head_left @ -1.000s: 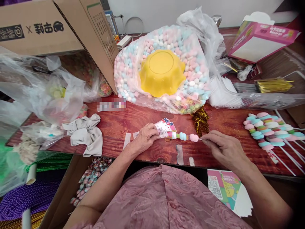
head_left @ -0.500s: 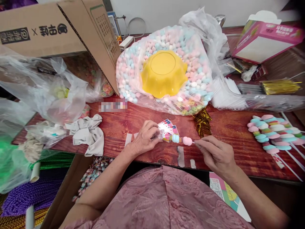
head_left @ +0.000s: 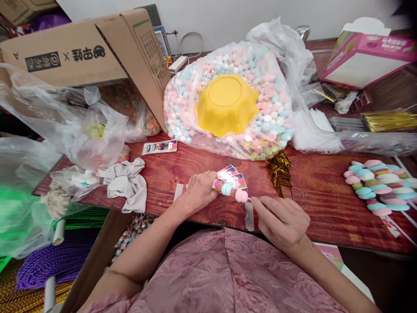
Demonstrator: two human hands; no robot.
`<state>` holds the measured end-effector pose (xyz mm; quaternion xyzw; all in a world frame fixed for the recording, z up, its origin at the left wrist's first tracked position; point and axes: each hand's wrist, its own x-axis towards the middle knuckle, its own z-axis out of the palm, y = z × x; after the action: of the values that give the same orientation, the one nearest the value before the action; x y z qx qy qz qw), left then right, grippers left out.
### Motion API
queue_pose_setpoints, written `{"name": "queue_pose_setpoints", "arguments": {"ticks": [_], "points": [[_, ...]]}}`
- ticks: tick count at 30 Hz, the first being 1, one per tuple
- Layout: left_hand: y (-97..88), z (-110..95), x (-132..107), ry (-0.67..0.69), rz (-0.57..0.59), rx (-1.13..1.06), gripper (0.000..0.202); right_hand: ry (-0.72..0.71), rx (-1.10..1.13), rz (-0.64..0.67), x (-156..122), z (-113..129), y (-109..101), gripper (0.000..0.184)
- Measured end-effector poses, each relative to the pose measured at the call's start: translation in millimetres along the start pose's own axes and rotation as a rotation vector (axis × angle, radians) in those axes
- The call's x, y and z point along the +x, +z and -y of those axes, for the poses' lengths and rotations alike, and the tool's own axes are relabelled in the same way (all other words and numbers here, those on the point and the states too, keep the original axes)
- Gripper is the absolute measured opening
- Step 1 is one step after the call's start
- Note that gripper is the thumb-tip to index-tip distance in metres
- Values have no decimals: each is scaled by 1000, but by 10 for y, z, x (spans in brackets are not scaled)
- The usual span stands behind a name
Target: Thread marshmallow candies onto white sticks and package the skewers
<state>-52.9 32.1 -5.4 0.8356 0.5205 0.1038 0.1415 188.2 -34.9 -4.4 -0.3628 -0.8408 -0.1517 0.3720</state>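
Note:
A short candy skewer [head_left: 228, 190], threaded with pink and blue marshmallows and colored candy rings, spans the space between my two hands. Its far end is pinched in my left hand [head_left: 202, 188], whose fingers partly hide it. My right hand [head_left: 284, 219] grips the thin stick at the other end, beside the pink marshmallow. Behind the skewer several printed cards [head_left: 232, 174] lie fanned out on the wooden table [head_left: 195, 163]. Finished-looking marshmallow skewers [head_left: 379, 184] are piled at the right. A bundle of gold twist ties [head_left: 280, 171] rests past my right hand.
A large clear bag of marshmallows [head_left: 182, 100] lies at the back, with an upturned yellow bowl [head_left: 228, 104] on it. To the left are a cardboard box [head_left: 81, 54], a grey cloth [head_left: 127, 182] and a printed packet [head_left: 159, 147]. A pink box [head_left: 368, 56] stands back right.
My right hand has moved left and slightly down, closer to my left hand, with the skewer's stick. The skewer now tilts more, and the whole view has shifted slightly.

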Motion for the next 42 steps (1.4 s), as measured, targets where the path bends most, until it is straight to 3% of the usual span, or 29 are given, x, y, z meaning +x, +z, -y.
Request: {"name": "queue_pose_setpoints", "arguments": {"ticks": [5, 9, 13, 17, 24, 29, 32, 35, 39, 42], "points": [[3, -26, -4, -140, 19, -186, 3, -31, -2, -11, 5, 129, -116, 24], [5, -43, -36, 13, 43, -114, 3, 32, 48, 6, -38, 66, -110, 22], [37, -51, -90, 158, 143, 18, 10, 112, 75, 96, -36, -65, -115, 19], [96, -89, -138, 207, 165, 10, 10, 64, -34, 128, 62, -106, -181, 20], [105, -168, -136, 74, 138, -363, 8, -53, -65, 175, 137, 96, -249, 19], [99, -186, -122, -17, 91, -363, 3, -82, -70, 182, 96, 243, -290, 20], [77, -223, -128, 51, 131, -302, 2, -33, -56, 193, 120, 179, -296, 22], [55, -263, -151, 107, 192, -224, 13, 7, -72, 268, 149, 34, -270, 23], [48, -280, -189, 132, 222, -162, 30, -25, -96, 371, 150, -109, -230, 24], [45, -281, -198, 115, 249, -167, 30, -51, -79, 426, 132, -113, -221, 22]]}}
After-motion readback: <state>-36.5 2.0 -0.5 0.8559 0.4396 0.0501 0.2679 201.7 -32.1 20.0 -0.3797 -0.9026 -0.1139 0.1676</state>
